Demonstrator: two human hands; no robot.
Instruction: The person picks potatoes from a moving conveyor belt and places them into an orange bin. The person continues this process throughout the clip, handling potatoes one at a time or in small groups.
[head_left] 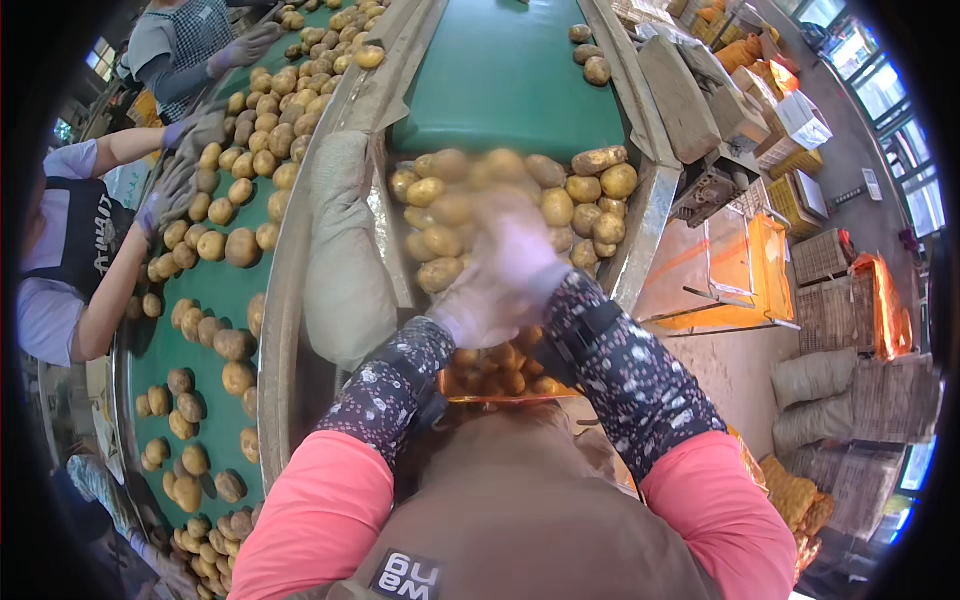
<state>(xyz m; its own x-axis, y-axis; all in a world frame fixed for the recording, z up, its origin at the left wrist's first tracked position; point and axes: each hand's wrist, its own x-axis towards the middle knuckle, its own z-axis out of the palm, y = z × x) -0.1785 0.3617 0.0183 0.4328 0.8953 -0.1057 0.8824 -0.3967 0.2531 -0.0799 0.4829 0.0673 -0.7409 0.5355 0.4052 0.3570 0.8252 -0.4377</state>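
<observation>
A heap of potatoes lies in the metal-sided end of a chute, just below a green conveyor belt. Over its near side are both of my hands, close together and smeared by motion. My left hand is at the near edge of the heap, below my right hand, which reaches in among the potatoes. The blur hides the fingers of both, so any grip cannot be made out. Beneath my wrists, more potatoes lie in an orange-rimmed container or bag. Dark flowered sleeve covers are on my forearms.
Left of the chute, a padded cloth roll lies along a metal rail. Beyond it, a wider green belt carries many potatoes, with gloved co-workers' hands along its far side. On the right are an orange mesh-lined frame, crates and sacks.
</observation>
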